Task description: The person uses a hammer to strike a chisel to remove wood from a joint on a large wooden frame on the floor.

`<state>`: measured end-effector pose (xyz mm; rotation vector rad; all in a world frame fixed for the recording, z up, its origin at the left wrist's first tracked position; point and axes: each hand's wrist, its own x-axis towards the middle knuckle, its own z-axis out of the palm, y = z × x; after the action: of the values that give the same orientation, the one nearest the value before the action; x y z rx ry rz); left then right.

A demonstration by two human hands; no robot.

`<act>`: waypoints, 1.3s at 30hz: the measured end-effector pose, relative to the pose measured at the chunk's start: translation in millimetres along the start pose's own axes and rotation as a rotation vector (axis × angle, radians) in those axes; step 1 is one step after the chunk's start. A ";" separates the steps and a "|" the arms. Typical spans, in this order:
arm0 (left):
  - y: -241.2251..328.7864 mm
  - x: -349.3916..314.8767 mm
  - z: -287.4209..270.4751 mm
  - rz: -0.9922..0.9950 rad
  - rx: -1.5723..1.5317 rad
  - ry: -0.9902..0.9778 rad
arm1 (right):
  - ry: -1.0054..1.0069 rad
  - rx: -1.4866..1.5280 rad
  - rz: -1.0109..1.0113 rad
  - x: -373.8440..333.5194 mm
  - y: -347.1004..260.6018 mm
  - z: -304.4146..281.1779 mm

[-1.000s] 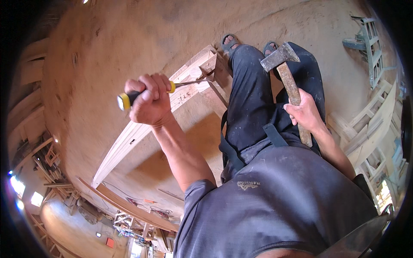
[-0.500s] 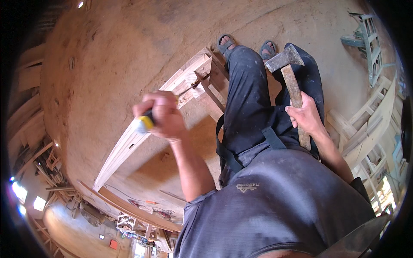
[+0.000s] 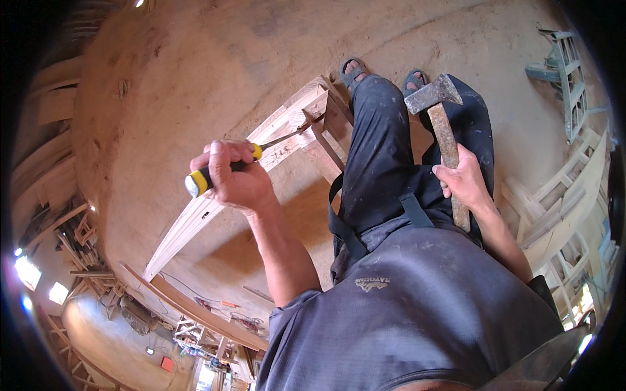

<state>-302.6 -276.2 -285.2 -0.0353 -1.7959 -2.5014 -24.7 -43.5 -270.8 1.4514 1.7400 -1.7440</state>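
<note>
A long pale wooden frame (image 3: 215,202) was seen running from the lower left of the frame up to the centre top, lying across the dusty floor (image 3: 195,78), with its jointed corner just left of the person's dark-trousered legs (image 3: 385,150). A chisel (image 3: 225,171) with a yellow and black handle was held left of centre, its steel blade (image 3: 287,137) slanting up and right so that the tip met the wood at the joint. The left hand (image 3: 235,179) was wrapped tightly round the handle, fingers pressed together. A hammer (image 3: 443,137) with a worn wooden shaft was raised in the upper right, its iron head well apart from the chisel's butt; the right hand (image 3: 464,184) was closed firmly around the lower shaft.

The chiselling would probably be done best if the blade were kept steady along the grain at a shallow angle and the butt struck squarely with light blows, so that the edge was not driven too deep. Stacked timber pieces (image 3: 561,195) were visible at the right edge.
</note>
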 end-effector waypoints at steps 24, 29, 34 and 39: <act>-24.0 -59.9 -1.8 0.113 0.505 -0.512 | -0.020 -1.001 -1.146 -56.4 -156.4 52.9; -3.7 -54.1 15.0 0.005 0.493 -0.486 | 0.138 -0.218 -1.207 -113.1 -171.8 68.0; -16.8 -49.1 9.7 0.041 0.683 -0.520 | 0.079 -1.015 -1.076 -54.8 -125.1 51.0; -2.7 -47.3 21.0 -0.086 0.268 -0.089 | 0.112 -0.615 -0.859 -59.1 -83.6 32.6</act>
<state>-255.9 -253.6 -283.6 -0.0587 -2.1976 -2.3226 -76.9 -77.9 -183.4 0.5618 2.8778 -1.1860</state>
